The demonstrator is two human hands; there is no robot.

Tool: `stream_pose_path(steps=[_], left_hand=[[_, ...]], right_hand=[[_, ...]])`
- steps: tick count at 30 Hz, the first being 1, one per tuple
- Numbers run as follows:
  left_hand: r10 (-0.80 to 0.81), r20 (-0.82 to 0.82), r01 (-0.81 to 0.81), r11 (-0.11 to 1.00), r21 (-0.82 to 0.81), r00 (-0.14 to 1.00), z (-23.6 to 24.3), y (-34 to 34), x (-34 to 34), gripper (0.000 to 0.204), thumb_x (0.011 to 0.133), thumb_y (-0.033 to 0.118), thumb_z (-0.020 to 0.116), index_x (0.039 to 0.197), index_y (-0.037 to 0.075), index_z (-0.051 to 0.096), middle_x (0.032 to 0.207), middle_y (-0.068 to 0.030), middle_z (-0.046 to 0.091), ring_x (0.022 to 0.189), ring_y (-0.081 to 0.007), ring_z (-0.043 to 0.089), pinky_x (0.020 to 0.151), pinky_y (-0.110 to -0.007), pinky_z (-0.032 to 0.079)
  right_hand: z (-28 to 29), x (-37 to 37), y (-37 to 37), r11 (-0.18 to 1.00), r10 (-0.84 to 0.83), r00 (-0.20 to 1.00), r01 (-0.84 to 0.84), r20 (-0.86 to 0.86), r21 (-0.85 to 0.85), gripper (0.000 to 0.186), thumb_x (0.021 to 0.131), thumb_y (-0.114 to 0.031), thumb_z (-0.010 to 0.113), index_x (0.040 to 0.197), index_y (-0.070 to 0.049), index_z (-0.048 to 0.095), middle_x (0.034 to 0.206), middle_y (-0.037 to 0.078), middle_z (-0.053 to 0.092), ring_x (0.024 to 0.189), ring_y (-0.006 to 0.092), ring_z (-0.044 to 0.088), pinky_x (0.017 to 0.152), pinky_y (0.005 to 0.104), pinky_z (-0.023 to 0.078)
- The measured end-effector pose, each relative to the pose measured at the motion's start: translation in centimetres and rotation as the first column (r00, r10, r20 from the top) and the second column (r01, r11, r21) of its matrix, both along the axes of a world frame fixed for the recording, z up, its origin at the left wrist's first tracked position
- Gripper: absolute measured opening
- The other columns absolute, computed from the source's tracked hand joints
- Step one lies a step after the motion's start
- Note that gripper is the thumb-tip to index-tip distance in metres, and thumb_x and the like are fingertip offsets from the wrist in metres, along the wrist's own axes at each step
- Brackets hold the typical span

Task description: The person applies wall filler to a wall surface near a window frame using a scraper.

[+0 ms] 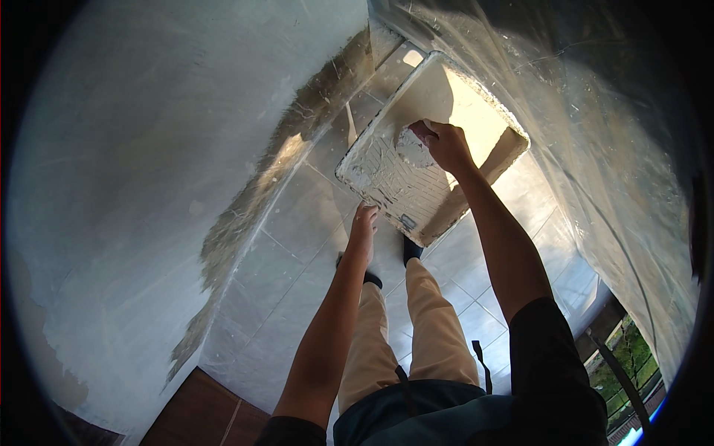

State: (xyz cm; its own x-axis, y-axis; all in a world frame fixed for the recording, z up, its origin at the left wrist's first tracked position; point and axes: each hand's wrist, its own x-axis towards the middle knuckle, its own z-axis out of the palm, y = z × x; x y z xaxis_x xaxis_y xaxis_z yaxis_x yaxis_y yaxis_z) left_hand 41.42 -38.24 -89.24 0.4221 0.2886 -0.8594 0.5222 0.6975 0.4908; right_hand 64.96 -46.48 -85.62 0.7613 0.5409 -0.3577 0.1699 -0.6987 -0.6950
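The right hand is grasping a short tool with a reddish handle, its white-coated head reaching down and to the left of the fingers; the exact type of tool is not being shown clearly. A large rectangular cream paint tray with a ribbed slope and crusted rim is lying beneath the right hand, extending ahead of the left one. The left hand, nearer the body, is resting its fingertips at the tray's near-left edge; whether it is gripping or merely steadying that edge cannot be told. Left of both hands, a pale grey-white wall is showing a rough brown-grey band along its foot; right of the right hand, clear plastic sheeting is hanging in folds. The step in hand is judged to be gathering or wiping off coating in the tray. Good practice is calling for a firm left-hand hold against tipping, light, even pressure along the ribs, and clearing excess inside the rim, since lumps appear to be clinging there and drips could be reaching the grey tiled floor beside the left hand.
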Motion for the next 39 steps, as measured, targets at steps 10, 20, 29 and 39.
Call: stream_pose_path(steps=[10,20,29,39], left_hand=[[0.05,0.035,-0.049,0.998,-0.049,0.998,0.2,0.3,-0.1,0.078,0.092,0.051,0.036,0.153,0.005,0.015,0.158,-0.0168,0.02,0.147,-0.0263,0.016,0.116,-0.045,0.001],[0.026,0.074,-0.024,0.999,-0.034,0.997,-0.2,0.5,0.2,0.082,0.092,0.056,0.034,0.153,0.005,0.014,0.16,-0.0113,0.019,0.147,-0.023,0.017,0.114,-0.048,-0.005],[0.022,0.097,-0.02,1.0,-0.024,0.995,-0.8,0.5,-0.1,0.086,0.091,0.059,0.033,0.153,0.004,0.012,0.16,-0.0126,0.016,0.148,-0.0251,0.015,0.114,-0.049,-0.007],[0.016,0.108,-0.013,1.0,-0.022,0.994,0.7,0.7,0.3,0.089,0.091,0.061,0.033,0.154,0.005,0.004,0.161,-0.0139,0.011,0.148,-0.0247,0.014,0.114,-0.05,-0.007]], right_hand=[[-2.9,-4.9,-2.1,1.0,0.011,0.999,-0.012,0.045,0.004,0.035,0.085,-0.006,0.062,0.12,-0.004,0.063,0.101,0.024,0.067,0.094,0.0353,0.067,0.084,0.0366,0.05],[-3.2,-6.7,-2.6,0.991,-0.118,0.993,0.116,0.025,0.072,0.034,0.08,-0.007,0.06,0.112,0.0,0.066,0.093,0.027,0.067,0.09,0.0395,0.066,0.08,0.0414,0.051],[-3.3,-8.7,-3.5,0.994,-0.11,0.991,0.111,-0.073,0.002,0.036,0.081,-0.013,0.064,0.115,-0.002,0.064,0.091,0.023,0.068,0.087,0.0333,0.067,0.081,0.0366,0.05],[-4.1,-8.9,-3.7,0.999,-0.041,0.974,0.039,-0.222,-0.013,0.031,0.08,-0.012,0.068,0.108,0.001,0.066,0.079,0.013,0.066,0.071,0.017,0.061,0.069,0.0313,0.049]])
